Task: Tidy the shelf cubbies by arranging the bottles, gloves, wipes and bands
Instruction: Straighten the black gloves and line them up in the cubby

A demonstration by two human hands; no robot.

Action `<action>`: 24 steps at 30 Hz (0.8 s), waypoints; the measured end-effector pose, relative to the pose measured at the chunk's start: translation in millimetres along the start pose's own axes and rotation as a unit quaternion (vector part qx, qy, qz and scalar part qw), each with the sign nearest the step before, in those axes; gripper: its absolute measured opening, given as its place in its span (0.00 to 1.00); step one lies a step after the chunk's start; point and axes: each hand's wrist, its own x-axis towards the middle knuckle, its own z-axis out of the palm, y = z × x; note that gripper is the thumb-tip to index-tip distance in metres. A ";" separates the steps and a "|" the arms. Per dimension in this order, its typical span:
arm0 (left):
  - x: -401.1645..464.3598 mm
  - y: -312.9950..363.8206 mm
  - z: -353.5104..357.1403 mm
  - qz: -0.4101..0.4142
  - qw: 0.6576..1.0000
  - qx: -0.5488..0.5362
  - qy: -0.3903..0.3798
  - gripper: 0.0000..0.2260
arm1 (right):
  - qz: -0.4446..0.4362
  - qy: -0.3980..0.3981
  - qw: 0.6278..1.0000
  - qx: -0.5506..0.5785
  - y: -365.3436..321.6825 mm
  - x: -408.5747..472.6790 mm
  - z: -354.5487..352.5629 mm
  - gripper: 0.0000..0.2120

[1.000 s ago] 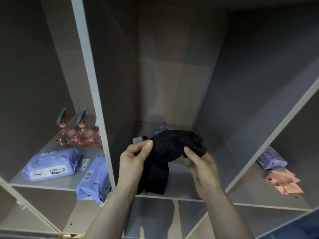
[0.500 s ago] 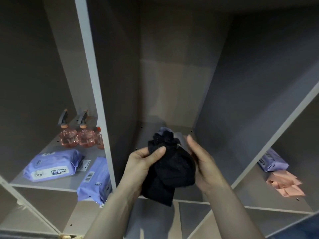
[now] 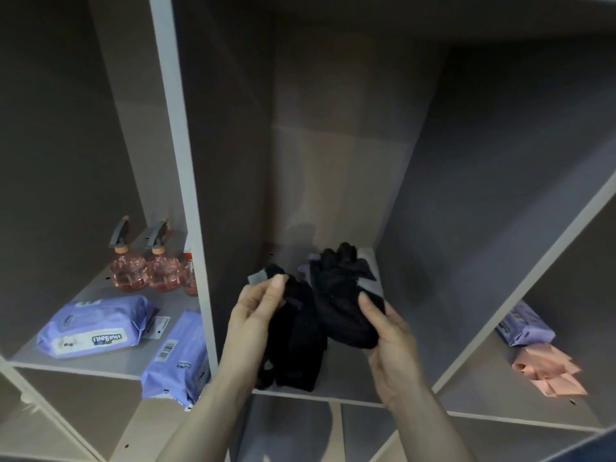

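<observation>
At centre frame, in the middle cubby, I see my left hand [image 3: 256, 315] pinching one black glove [image 3: 293, 341] by its grey cuff tab and my right hand [image 3: 388, 335] curled around a second black glove [image 3: 340, 295], both gloves above the cubby floor [image 3: 346, 378].

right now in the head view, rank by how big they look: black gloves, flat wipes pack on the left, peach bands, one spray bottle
1. black gloves, nearest the camera
2. flat wipes pack
3. peach bands and spray bottle: too alike to rank
</observation>
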 end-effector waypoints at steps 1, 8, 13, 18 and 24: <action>1.6 1.4 -3.2 -0.021 0.999 -0.025 -0.002 0.19 | -0.020 0.012 1.000 -0.007 -3.3 -0.3 -0.8 0.14; 8.7 6.2 -11.4 0.080 0.997 -0.011 -0.013 0.29 | -0.111 0.081 0.985 -0.101 -7.0 -6.8 0.4 0.11; 10.5 7.6 -5.2 0.043 0.996 -0.076 0.001 0.28 | -0.131 0.073 0.985 -0.086 -2.4 -13.1 10.9 0.09; 2.4 10.3 3.5 -0.006 0.995 -0.102 0.023 0.05 | -0.144 0.062 0.986 -0.048 3.6 -18.6 23.3 0.09; -4.1 4.8 24.6 0.019 0.996 -0.089 0.020 0.07 | -0.223 0.061 0.960 -0.160 18.9 -11.2 27.9 0.16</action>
